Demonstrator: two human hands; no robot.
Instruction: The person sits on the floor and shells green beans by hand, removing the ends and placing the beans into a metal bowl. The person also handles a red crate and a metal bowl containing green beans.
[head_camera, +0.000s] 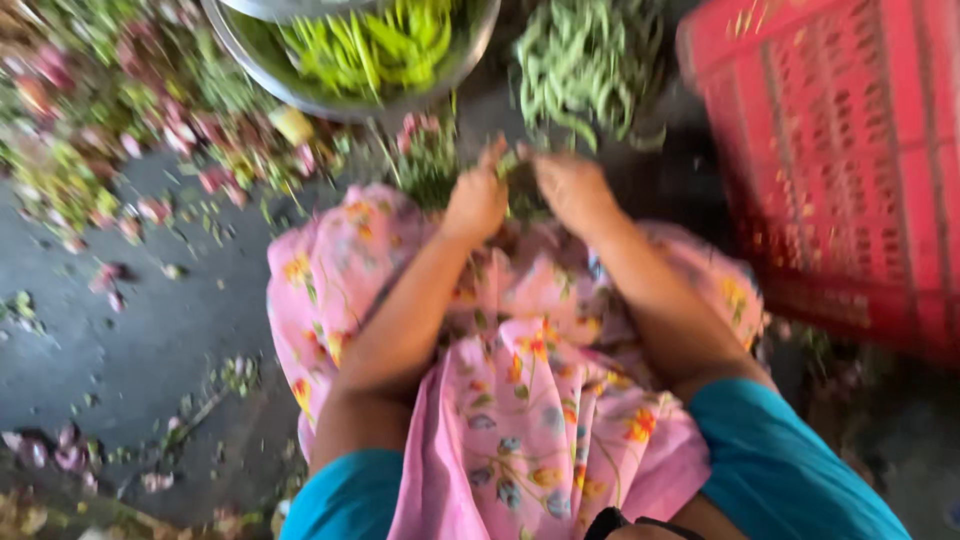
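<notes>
My left hand (476, 200) and my right hand (572, 190) meet over my lap, both closed on a small green vegetable piece (520, 185) held between them; blur hides its exact shape. Under my forearms lies pink flowered cloth (520, 400) covering my knees. Just beyond my hands sits a pile of green beans (588, 62), and to its left a metal bowl (300, 85) holds brighter green pods (375, 45).
A red plastic crate (850, 160) stands at the right. Pink and green vegetable scraps (130, 150) litter the grey floor (150, 330) at the left and far left corner. The whole frame is motion-blurred.
</notes>
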